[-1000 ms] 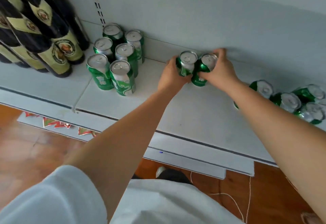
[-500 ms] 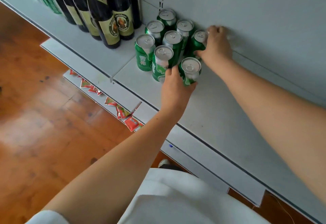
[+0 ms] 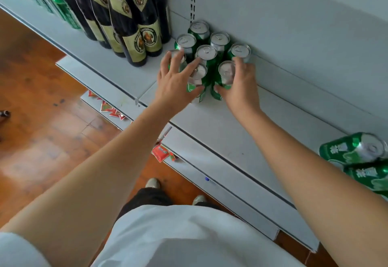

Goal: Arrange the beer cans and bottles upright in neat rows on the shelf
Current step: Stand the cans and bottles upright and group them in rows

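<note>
Squaring up the can block on the grey metal shelf

Green aluminium cans lying sideways are waiting nearest; the right hand is wrapping an upright green can by its smooth wall (light, likely dentable), the left hand is spreading wide over neighbouring tops, dark glass bottles standing beyond.

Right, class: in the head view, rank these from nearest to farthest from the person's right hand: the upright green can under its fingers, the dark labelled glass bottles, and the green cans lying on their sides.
1. Upright green can, in the right hand's grip.
2. Dark labelled glass bottles, on the shelf's left.
3. Green cans lying on their sides, far right edge.
</note>
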